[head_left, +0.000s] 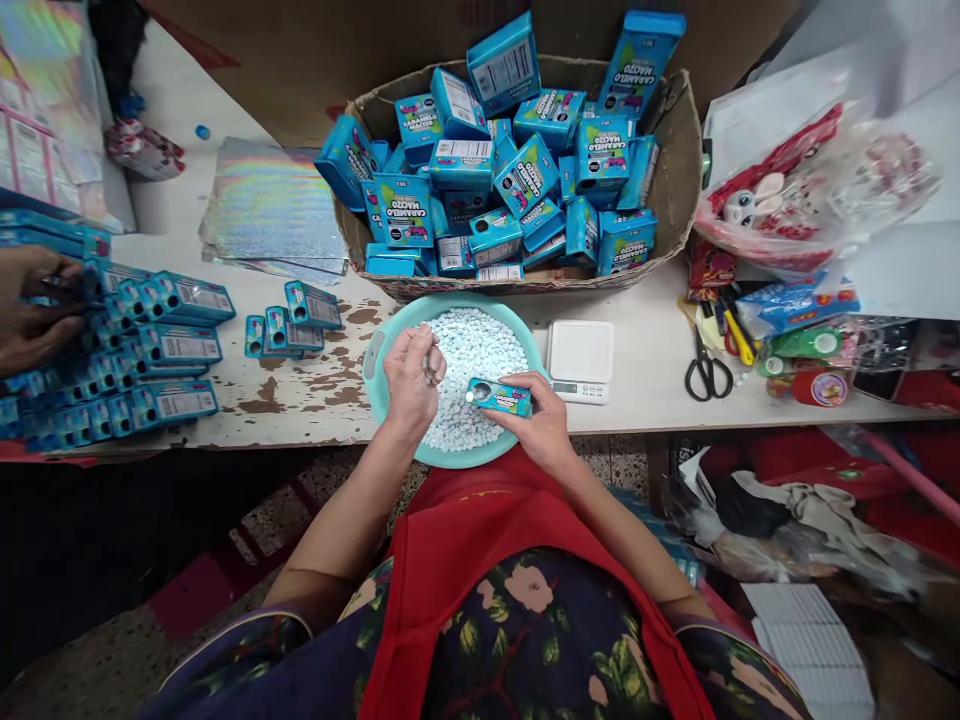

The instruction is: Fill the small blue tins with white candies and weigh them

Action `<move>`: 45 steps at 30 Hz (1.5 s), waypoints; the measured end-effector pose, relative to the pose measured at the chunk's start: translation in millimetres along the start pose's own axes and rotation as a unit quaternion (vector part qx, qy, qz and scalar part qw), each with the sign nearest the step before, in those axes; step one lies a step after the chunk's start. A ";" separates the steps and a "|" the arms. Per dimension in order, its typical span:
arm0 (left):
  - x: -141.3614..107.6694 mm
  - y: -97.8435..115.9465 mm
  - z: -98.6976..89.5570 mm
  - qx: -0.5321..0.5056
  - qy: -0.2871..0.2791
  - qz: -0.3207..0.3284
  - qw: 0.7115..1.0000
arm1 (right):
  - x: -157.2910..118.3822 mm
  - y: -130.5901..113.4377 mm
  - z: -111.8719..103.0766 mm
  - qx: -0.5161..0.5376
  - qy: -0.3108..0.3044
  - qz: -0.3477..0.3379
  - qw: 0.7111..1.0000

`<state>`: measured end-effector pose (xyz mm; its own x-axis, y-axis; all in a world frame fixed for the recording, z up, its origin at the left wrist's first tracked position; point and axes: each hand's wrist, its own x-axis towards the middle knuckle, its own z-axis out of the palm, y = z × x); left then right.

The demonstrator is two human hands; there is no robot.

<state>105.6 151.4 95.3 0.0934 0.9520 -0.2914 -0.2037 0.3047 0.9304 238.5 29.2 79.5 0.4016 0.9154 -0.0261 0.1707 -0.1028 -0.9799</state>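
Note:
My right hand [545, 418] grips a small blue candy box [510, 400] printed "Caramelo Macizo", tilted over the bowl. A round hole shows in its end, with one white candy at the edge. Just left of it my left hand [409, 378] is closed in a fist, and small pale pieces that look like candies show at its fingers. Under both hands stands a mint-green plastic bowl [373, 347] filled with small white candies [480, 338]. Behind the bowl, a cardboard carton [686, 165] holds many blue candy boxes [529, 175].
A white digital scale [581, 350] sits right of the bowl, with black scissors [707, 375] beyond. To the left, three blue boxes [311, 305] lie near stacked boxes [176, 345], where another person's hand [37, 310] works. Holographic sheets [266, 200] lie behind.

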 end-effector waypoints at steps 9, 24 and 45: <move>-25.2 -21.6 -16.0 0.291 -0.174 0.040 0.940 | 5.1 -0.4 -5.8 -0.005 0.005 0.018 1.000; -2.8 -83.7 -34.1 0.578 -0.230 0.111 0.775 | 5.8 11.3 -19.0 -0.033 0.035 0.013 0.999; -15.8 4.9 19.8 -0.165 -0.015 -0.032 0.986 | 20.3 -5.5 20.5 -0.144 -0.090 -0.070 0.983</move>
<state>122.4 137.3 108.9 0.1448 0.9306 -0.3361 -0.5011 0.3619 0.7861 227.2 56.3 80.3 0.1955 0.9797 0.0446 0.4711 -0.0540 -0.8804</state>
